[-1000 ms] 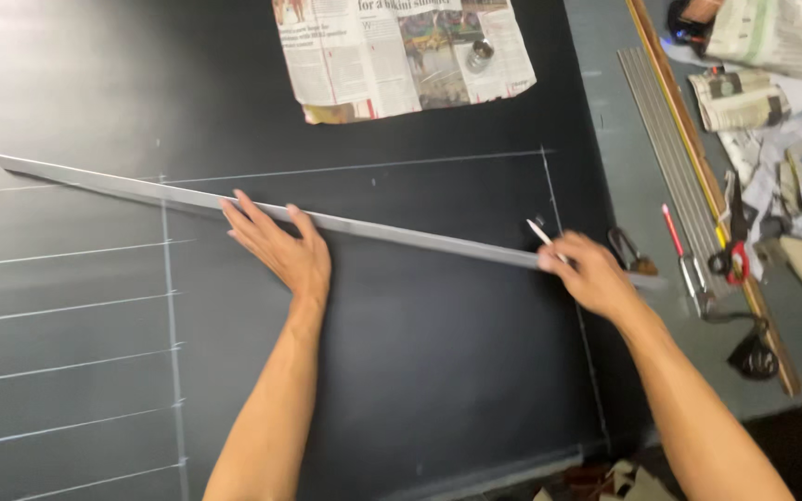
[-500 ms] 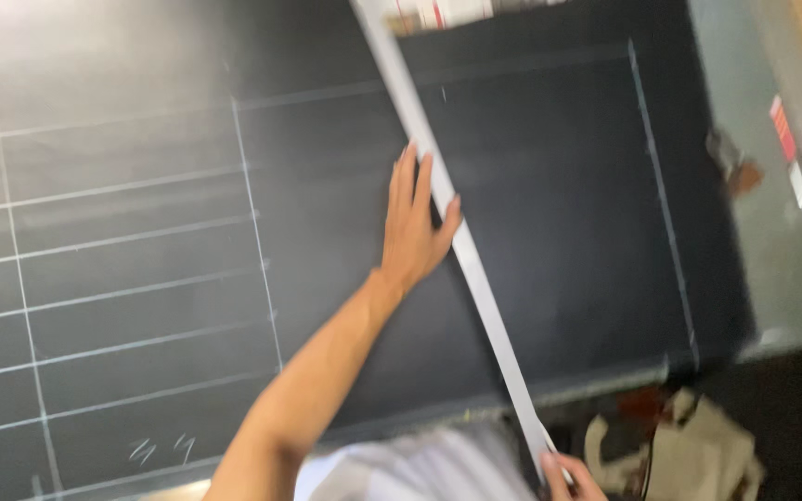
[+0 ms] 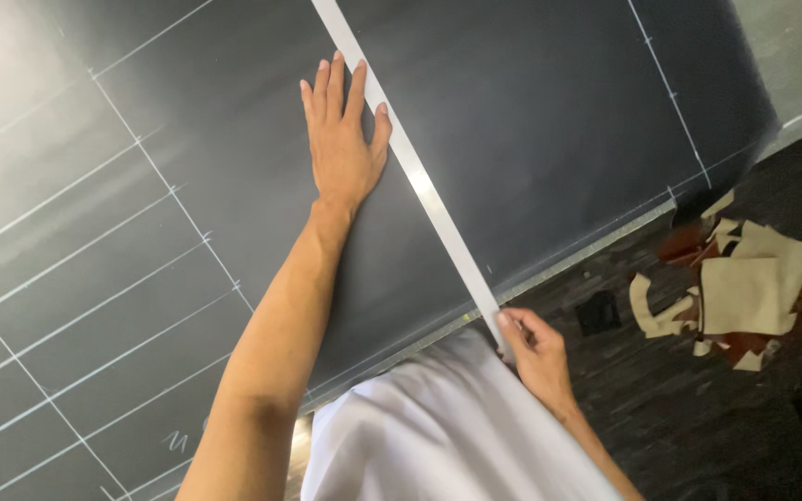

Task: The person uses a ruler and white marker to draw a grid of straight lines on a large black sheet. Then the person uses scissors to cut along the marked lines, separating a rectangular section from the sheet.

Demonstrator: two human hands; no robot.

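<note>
With the left hand [image 3: 341,148] spread flat pinning the long metal ruler [image 3: 410,172] on the chalk-lined black sheet [image 3: 549,121], the right hand [image 3: 531,348] pinching its near end should hold it steady, aligned.

Your left hand [image 3: 341,148] lies flat on the dark sheet [image 3: 531,121] beside the long metal ruler [image 3: 420,181]; your right hand [image 3: 533,348] pinches the ruler's near end.

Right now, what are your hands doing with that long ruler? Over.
Left hand flat on the dark sheet, thumb against the ruler. Right hand pinching the ruler's near end. Nothing blocking; tan scraps on the floor.
</note>
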